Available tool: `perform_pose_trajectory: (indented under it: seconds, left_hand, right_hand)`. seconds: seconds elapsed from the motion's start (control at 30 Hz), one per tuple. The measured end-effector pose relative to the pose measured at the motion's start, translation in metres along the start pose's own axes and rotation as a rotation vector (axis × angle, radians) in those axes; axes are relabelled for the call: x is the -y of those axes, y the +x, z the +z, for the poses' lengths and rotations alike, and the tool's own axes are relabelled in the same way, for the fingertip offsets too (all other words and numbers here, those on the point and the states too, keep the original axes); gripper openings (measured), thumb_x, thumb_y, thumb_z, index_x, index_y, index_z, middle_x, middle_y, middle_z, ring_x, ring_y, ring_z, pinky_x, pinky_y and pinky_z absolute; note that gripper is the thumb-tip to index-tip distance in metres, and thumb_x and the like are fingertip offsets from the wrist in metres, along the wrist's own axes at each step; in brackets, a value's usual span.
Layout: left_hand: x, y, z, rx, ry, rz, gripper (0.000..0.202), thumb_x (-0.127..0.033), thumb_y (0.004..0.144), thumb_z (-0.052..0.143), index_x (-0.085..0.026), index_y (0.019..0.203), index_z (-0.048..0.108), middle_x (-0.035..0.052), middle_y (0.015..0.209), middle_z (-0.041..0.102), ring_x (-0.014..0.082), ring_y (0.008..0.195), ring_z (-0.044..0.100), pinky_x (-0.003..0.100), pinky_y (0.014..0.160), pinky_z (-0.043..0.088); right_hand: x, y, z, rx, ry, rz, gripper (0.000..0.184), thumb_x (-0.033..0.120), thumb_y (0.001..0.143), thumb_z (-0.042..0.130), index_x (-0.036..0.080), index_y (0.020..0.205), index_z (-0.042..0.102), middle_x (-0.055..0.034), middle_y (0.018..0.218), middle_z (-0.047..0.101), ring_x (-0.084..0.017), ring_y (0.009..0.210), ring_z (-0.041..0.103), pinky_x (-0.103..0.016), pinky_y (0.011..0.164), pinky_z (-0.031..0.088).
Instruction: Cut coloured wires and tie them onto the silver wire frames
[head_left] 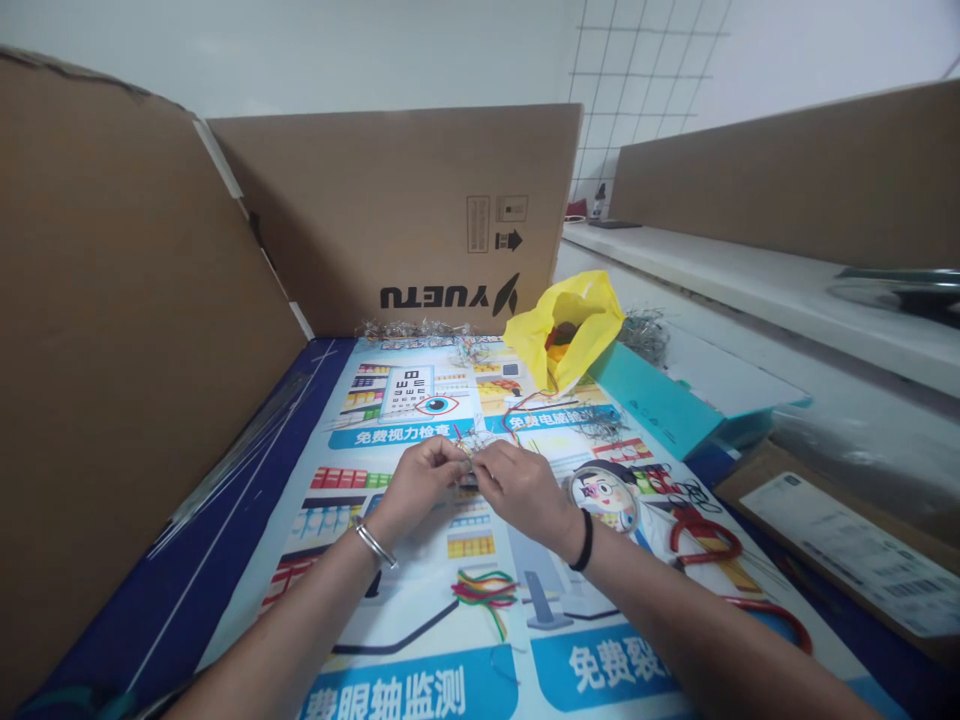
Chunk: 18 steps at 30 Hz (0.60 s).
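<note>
Over the printed poster sheet point(480, 630), my left hand point(426, 482) and my right hand point(529, 492) meet with fingertips pinched close together. Both are closed around something small and thin that the fingers mostly hide; I cannot make out its kind. Bits of silvery wire and coloured thread point(517, 412) show just beyond the fingertips. Closer to me lies a bundle of red, yellow and green threads point(486, 588). A round clear dish point(606, 493) is to the right of my right hand. Past it, partly behind my right forearm, are red-handled scissors point(709, 540).
A yellow bag point(574, 320) stands open at the back, beside a teal box point(660, 405). Tangled silvery wire point(420, 328) lies along the rear cardboard panel point(360, 200). Long thin wires point(232, 465) rest at left. A labelled carton point(855, 550) sits at right.
</note>
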<state>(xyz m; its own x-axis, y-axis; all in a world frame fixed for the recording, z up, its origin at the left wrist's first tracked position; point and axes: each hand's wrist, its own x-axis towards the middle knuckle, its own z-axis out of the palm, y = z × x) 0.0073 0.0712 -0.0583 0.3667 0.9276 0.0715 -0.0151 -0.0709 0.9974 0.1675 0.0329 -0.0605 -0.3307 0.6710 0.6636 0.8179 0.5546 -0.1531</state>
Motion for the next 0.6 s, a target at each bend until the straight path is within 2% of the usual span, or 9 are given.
perform_pose_trajectory:
  seconds: [0.37, 0.47, 0.6]
  left_hand:
    - [-0.0106, -0.003, 0.003, 0.008, -0.112, -0.088, 0.014, -0.019, 0.068, 0.067, -0.015, 0.065, 0.054, -0.0036, 0.053, 0.057, 0.0081, 0.051, 0.049, 0.02, 0.053, 0.038]
    - [-0.0096, -0.0024, 0.0011, -0.006, -0.102, -0.092, 0.014, -0.018, 0.066, 0.067, -0.015, 0.065, 0.054, -0.0045, 0.053, 0.055, 0.0074, 0.05, 0.047, 0.02, 0.051, 0.036]
    - [-0.0083, -0.0004, -0.0009, -0.012, -0.075, -0.066, 0.013, -0.015, 0.064, 0.066, -0.015, 0.064, 0.053, -0.0053, 0.054, 0.053, 0.007, 0.051, 0.046, 0.019, 0.052, 0.035]
  right_hand:
    - [-0.005, -0.0024, 0.0023, -0.018, -0.162, -0.204, 0.02, 0.012, 0.087, 0.045, 0.017, 0.07, 0.056, -0.003, 0.066, 0.057, -0.015, 0.065, 0.052, -0.029, 0.06, 0.038]
    - [-0.0063, -0.0033, 0.0022, -0.027, -0.123, -0.198, 0.018, 0.013, 0.087, 0.046, 0.017, 0.074, 0.057, -0.0036, 0.07, 0.059, -0.015, 0.069, 0.054, -0.029, 0.063, 0.039]
    - [-0.0057, -0.0019, -0.001, -0.07, -0.017, -0.122, 0.012, 0.015, 0.086, 0.049, 0.016, 0.086, 0.061, -0.0059, 0.083, 0.063, -0.017, 0.082, 0.055, -0.031, 0.071, 0.042]
